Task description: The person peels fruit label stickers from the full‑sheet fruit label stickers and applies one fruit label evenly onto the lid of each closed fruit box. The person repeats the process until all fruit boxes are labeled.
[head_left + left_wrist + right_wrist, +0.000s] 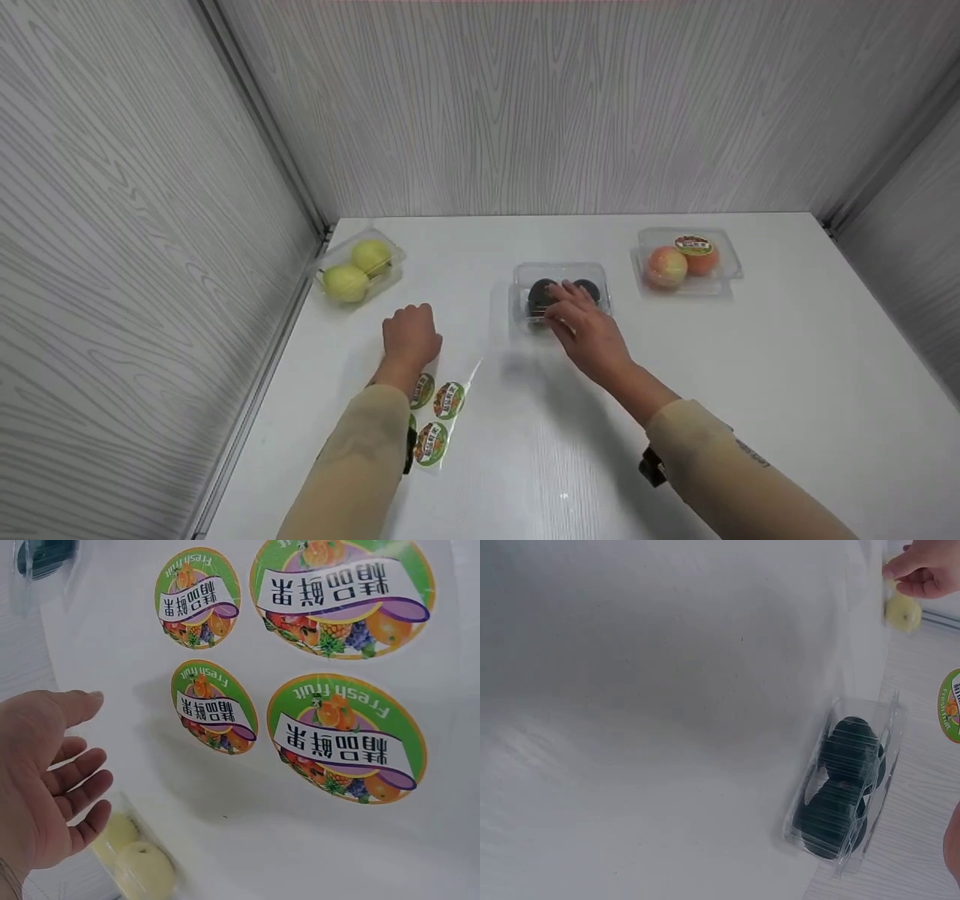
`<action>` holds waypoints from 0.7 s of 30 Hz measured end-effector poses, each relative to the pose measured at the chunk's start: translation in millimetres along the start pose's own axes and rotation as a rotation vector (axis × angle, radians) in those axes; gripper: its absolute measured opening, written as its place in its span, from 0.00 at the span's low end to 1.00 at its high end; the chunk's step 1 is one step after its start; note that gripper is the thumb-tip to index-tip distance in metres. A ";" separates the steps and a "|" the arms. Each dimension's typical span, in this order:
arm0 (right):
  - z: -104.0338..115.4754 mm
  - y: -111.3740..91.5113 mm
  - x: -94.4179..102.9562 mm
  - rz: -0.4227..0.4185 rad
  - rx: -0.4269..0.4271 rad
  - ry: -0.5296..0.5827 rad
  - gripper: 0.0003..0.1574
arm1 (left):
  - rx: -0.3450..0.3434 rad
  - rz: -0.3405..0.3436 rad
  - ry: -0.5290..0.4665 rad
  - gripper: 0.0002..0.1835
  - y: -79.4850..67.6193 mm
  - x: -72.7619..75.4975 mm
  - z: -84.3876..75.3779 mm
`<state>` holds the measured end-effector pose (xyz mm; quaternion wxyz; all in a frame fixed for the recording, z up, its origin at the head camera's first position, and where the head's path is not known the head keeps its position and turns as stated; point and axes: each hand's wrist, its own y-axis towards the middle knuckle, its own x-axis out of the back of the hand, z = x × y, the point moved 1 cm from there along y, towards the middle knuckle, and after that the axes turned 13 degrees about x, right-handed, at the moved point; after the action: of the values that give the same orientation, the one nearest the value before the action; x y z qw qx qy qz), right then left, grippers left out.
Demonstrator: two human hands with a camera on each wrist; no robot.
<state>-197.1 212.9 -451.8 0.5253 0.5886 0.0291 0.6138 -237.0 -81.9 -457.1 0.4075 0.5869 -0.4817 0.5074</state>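
Note:
My right hand [589, 334] is over the near side of a clear plastic box [562, 268] with dark green, avocado-like fruits [829, 817] inside. At the right edge of the right wrist view, a round "Fresh fruit" sticker [950, 706] shows close to this hand [952, 847], whose fingertips are out of that frame; it appears pinched there. My left hand [411, 335] is just beyond a sheet of round fruit stickers [431, 442], with the forearm crossing over part of it. In the left wrist view the left hand [45, 780] holds nothing, its fingers loosely bent and thumb extended.
At the far left of the white table [517, 457] lies a clear box with two yellow-green pears [346, 283]. Far right, another clear box [660, 236] holds two reddish fruits and bears a round sticker [694, 245] on its lid. Wood-grain panels [525, 112] enclose the table.

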 end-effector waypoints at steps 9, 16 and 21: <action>-9.1 -4.8 11.6 -0.035 -0.035 0.007 0.04 | -0.194 -0.063 -0.192 0.17 -10.5 14.4 -32.7; -15.9 -8.7 20.6 -0.058 -0.037 -0.006 0.05 | -0.361 -0.188 -0.203 0.13 -21.3 19.6 -51.8; -21.8 -11.7 25.9 -0.084 -0.058 0.012 0.04 | -0.414 -0.214 -0.204 0.13 -27.2 23.2 -63.7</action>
<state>-200.0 248.3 -448.2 0.5674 0.5677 0.0394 0.5952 -222.9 -18.3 -424.1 0.5197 0.5868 -0.5490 0.2901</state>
